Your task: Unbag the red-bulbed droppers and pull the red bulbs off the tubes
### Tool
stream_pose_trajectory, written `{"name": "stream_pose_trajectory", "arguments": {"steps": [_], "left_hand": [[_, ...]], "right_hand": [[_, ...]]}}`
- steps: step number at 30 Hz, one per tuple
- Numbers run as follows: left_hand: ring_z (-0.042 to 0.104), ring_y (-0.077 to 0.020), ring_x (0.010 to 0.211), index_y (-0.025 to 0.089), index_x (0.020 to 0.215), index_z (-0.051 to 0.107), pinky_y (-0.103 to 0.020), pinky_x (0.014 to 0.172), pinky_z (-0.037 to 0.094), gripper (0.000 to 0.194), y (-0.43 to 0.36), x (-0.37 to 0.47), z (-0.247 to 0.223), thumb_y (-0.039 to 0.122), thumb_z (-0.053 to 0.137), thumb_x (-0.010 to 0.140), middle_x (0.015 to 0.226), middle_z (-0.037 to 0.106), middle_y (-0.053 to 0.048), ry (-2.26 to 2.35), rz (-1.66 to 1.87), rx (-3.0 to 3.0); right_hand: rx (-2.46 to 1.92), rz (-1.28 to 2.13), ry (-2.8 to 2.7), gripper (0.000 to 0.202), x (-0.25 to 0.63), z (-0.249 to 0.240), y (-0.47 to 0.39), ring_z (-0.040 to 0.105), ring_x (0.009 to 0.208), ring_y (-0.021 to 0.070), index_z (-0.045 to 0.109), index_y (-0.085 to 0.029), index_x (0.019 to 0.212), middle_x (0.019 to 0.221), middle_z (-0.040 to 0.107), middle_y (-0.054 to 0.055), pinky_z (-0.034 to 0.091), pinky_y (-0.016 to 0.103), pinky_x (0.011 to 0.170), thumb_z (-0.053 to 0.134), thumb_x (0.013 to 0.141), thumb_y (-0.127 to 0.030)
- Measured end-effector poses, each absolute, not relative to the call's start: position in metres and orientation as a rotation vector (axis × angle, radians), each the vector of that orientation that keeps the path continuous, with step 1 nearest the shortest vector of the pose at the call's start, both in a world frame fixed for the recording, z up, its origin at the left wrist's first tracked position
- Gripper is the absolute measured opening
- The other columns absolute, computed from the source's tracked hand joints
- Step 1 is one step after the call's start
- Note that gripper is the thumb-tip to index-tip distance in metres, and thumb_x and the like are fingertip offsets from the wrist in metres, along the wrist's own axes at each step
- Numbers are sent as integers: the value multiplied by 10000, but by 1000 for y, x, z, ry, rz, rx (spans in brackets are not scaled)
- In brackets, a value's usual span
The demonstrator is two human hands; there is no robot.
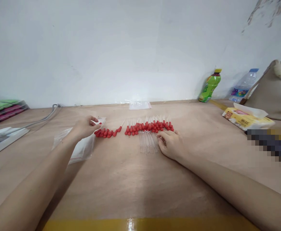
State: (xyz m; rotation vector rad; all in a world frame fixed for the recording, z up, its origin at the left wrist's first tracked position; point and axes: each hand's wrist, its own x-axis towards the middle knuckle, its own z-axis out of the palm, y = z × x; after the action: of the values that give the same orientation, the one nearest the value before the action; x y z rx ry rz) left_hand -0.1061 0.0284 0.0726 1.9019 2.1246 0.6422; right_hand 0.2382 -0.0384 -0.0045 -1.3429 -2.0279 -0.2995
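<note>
Picking, prob.: my L hand (88,126) (11 o'clock) pinches red rubbery bulb (100,123); R hand (171,143) @ slim clear tubes (147,142), 1 o'clock, grip unclear; next prob. needs lift.

It looks like a simple workroom, with a touch of everyday life about it. A long table (135,183) with a brown covering and a yellow strip (101,224) along its near edge stands against a plain white wall (130,51), marked by a worn patch (270,14). Rows of red-topped droppers (152,126) and a clear plastic bag (82,149) suggest handwork; a green drink bottle (209,87), water bottle (241,89), tissue pack (246,119) and beige bag (274,93) are personal things
</note>
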Motion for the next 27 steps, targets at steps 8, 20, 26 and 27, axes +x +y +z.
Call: {"name": "stream_pose_trajectory", "arguments": {"steps": [8, 20, 26, 27], "left_hand": [[585, -211, 683, 193, 787, 601, -296, 582, 414, 295, 30, -97, 62, 463, 531, 692, 772, 634, -53, 2272, 669, 2166], [464, -305, 984, 194, 792, 640, -463, 826, 319, 289, 18, -36, 11, 459, 534, 750, 1021, 563, -112, 2129, 894, 2716], [469, -297, 996, 180, 740, 622, -470, 868, 287, 216, 19, -35, 10, 357, 508, 791, 1017, 580, -110, 2080, 1073, 2748], [470, -294, 1000, 181, 752, 620, -467, 874, 286, 206, 18, -34, 10, 349, 507, 795, 1020, 582, -107, 2081, 1126, 2733]], "right_hand": [[-1222, -327, -2047, 129, 234, -6, -41, 558, 746, 166, 600, -195, 786, 715, 642, 24, 300, 303, 731, 474, 770, -213], [-1245, -256, -2128, 228, 233, -6, -44, 558, 830, 188, 601, -192, 848, 840, 659, 35, 295, 346, 794, 524, 798, -401], [-1232, -242, -2157, 336, 233, -2, -46, 555, 845, 200, 622, -192, 852, 842, 646, 54, 306, 361, 805, 498, 794, -498], [-1237, -231, -2150, 347, 233, -2, -46, 556, 851, 204, 622, -192, 876, 850, 646, 54, 310, 365, 808, 498, 791, -505]]}}
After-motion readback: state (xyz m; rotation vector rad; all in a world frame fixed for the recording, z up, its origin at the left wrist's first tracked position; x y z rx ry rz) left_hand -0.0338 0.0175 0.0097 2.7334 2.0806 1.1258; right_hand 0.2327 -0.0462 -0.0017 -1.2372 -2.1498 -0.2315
